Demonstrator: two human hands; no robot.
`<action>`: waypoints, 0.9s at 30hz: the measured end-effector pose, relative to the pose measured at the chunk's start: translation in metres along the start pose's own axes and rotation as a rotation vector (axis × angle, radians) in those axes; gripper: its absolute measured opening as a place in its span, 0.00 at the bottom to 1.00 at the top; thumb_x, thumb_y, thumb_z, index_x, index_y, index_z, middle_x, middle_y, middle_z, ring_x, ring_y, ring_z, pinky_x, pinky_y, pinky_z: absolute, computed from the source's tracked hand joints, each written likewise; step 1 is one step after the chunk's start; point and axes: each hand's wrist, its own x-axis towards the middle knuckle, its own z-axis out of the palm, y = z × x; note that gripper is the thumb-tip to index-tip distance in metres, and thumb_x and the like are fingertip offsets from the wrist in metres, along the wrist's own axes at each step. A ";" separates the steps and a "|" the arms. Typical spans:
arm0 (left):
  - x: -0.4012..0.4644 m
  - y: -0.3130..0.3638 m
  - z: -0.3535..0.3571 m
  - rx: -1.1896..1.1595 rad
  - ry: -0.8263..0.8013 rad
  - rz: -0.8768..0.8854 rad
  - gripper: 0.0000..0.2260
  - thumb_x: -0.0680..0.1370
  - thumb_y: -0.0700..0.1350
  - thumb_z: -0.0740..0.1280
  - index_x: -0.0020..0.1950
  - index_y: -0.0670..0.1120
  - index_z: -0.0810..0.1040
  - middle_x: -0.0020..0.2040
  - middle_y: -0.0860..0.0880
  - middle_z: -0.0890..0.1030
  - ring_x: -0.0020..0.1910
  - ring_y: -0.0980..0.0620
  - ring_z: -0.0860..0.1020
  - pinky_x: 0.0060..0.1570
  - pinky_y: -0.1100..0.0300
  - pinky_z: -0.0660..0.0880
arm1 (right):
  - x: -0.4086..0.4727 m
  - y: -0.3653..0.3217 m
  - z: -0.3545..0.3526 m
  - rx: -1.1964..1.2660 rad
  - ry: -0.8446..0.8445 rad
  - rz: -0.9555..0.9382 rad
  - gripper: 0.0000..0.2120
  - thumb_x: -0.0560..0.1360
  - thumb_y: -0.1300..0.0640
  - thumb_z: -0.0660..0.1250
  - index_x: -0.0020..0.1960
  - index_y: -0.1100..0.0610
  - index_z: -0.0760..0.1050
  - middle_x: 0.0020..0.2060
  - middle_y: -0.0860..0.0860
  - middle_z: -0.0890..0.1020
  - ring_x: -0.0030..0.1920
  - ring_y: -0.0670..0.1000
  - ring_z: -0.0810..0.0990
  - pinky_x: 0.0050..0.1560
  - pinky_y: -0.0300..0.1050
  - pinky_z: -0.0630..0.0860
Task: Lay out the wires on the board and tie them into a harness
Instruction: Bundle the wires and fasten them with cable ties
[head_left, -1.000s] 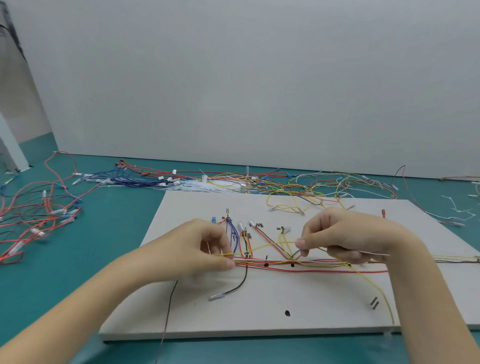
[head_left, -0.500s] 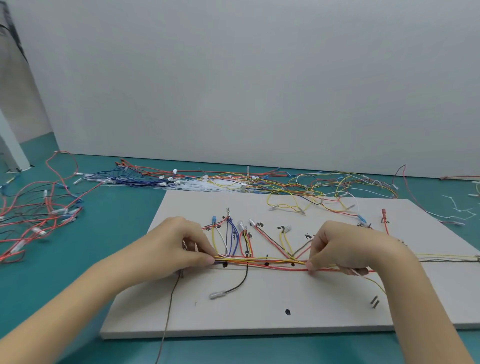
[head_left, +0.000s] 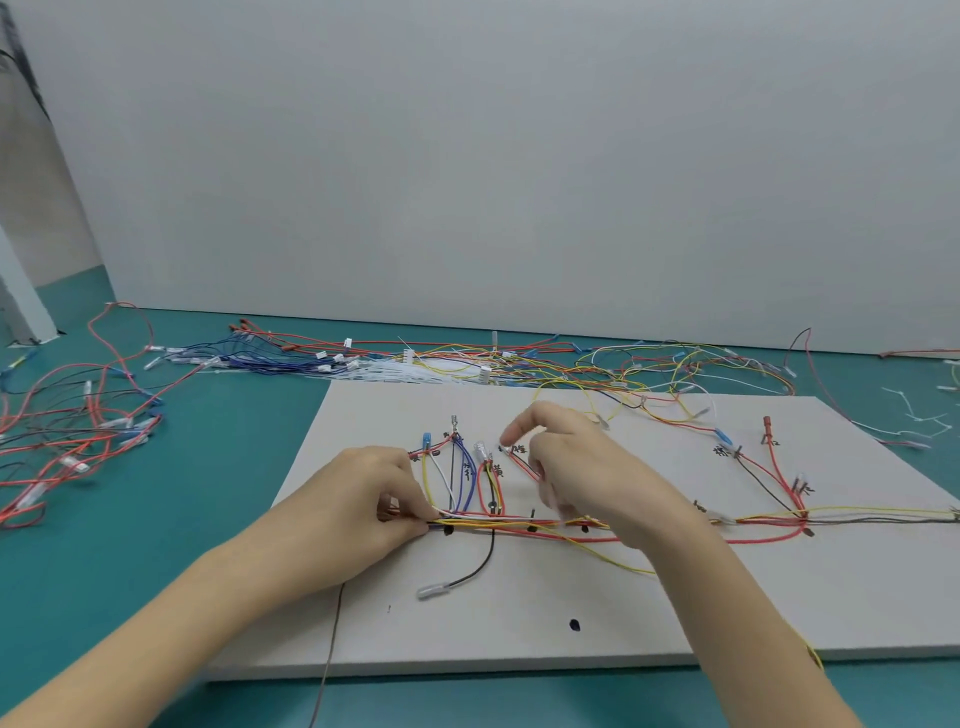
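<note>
Wires (head_left: 519, 522) lie as a mixed bundle across the middle of the board (head_left: 649, 613), branch ends fanning up toward the board's far edge, one black lead (head_left: 467, 571) hanging toward the near edge. Left hand (head_left: 363, 499) pinches the bundle at its left end, same spot as half a second ago. Right hand (head_left: 576, 467) has let go of the bundle's middle and lifted toward the far edge; fingers loosely curled above a red branch end (head_left: 519, 457), cannot tell whether it pinches anything. Hands are apart. Reads as: the main run is laid, now sorting branch ends; no tying visible yet. Behind the board, loose spare wires (head_left: 519, 364) spread on the table (head_left: 208, 467); more red ones (head_left: 62, 452) left of the board, white ties (head_left: 919, 423) to its right.
</note>
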 end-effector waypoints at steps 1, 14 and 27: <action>0.000 0.000 0.000 -0.020 0.007 -0.012 0.06 0.72 0.43 0.76 0.42 0.55 0.86 0.36 0.57 0.77 0.40 0.58 0.75 0.37 0.71 0.68 | 0.002 0.001 0.001 0.063 -0.021 -0.017 0.17 0.76 0.68 0.51 0.50 0.54 0.75 0.28 0.51 0.70 0.24 0.48 0.67 0.24 0.36 0.62; -0.001 -0.003 0.004 -0.044 0.054 0.048 0.07 0.70 0.41 0.77 0.37 0.54 0.84 0.42 0.60 0.82 0.48 0.60 0.78 0.48 0.66 0.73 | 0.023 -0.007 -0.008 0.458 0.049 -0.364 0.04 0.72 0.67 0.72 0.47 0.65 0.81 0.34 0.59 0.84 0.31 0.53 0.83 0.28 0.40 0.78; 0.000 -0.014 0.011 -0.124 0.031 -0.016 0.10 0.70 0.43 0.77 0.37 0.58 0.81 0.46 0.64 0.82 0.52 0.61 0.75 0.45 0.69 0.70 | 0.039 0.006 0.008 0.333 0.041 -0.409 0.07 0.75 0.69 0.68 0.47 0.60 0.82 0.33 0.52 0.85 0.33 0.50 0.83 0.27 0.39 0.76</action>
